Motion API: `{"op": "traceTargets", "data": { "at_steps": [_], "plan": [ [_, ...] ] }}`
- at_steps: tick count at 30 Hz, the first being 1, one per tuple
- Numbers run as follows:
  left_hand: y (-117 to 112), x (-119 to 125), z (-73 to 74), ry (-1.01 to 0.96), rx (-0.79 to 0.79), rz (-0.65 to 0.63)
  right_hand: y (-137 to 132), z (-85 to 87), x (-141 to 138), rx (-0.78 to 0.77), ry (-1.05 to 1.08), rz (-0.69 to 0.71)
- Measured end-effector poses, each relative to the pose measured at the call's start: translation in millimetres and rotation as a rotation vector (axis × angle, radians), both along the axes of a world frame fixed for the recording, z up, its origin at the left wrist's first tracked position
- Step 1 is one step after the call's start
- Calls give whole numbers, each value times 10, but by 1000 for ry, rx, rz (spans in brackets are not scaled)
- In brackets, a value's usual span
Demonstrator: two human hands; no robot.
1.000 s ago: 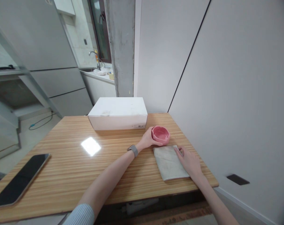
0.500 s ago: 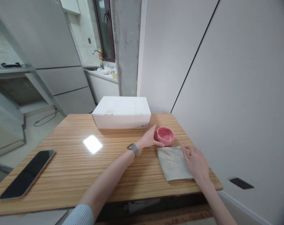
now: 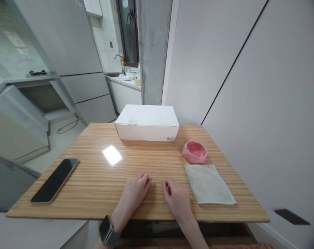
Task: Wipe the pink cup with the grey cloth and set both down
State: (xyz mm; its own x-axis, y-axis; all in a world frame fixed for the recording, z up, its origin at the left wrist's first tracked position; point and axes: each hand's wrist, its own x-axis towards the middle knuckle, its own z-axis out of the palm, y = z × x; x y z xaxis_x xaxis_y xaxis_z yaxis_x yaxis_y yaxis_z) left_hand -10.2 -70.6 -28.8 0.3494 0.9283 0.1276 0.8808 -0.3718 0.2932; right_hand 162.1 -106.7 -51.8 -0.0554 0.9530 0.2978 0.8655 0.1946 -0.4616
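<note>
My left hand [image 3: 136,188], with a watch [image 3: 108,231] on its wrist, rests loosely closed near the table's front edge, nothing visible in it. Beside it, a small gap to the right, my right hand [image 3: 176,197] is curled shut as well, its fingers holding nothing that I can see. A folded pale cloth [image 3: 210,185] lies flat just right of my right hand, apart from it. Behind the cloth stands a pink bowl [image 3: 195,153] with an uneven rim, upright and touched by neither hand.
A white box [image 3: 148,124] sits at the table's back. On the left lies a black phone [image 3: 55,180]. The wooden table [image 3: 94,186] ends close to a white wall [image 3: 250,131] on the right. A sink with a tap [image 3: 123,64] shows in the background.
My left hand has let go of the pink bowl and my right hand has left the cloth. Both have drawn back to the table's front middle and closed. The view has shifted left.
</note>
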Motion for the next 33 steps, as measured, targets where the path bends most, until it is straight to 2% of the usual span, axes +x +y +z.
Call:
{"op": "traceTargets", "data": {
  "at_steps": [3,7,22,33],
  "plan": [
    [-138,-89,-112,52,-28,47,-1,-32,-151,4,-81,10],
    [-192,-86,-173,50,-16,52,-13,-43,-168,-13,-137,21],
    [-195,-106,-201,17,-3,37,-34,-10,-148,-29,-185,49],
    [-209,-97,-157,42,3,45,-30,-23,-132,-43,-155,65]
  ]
}}
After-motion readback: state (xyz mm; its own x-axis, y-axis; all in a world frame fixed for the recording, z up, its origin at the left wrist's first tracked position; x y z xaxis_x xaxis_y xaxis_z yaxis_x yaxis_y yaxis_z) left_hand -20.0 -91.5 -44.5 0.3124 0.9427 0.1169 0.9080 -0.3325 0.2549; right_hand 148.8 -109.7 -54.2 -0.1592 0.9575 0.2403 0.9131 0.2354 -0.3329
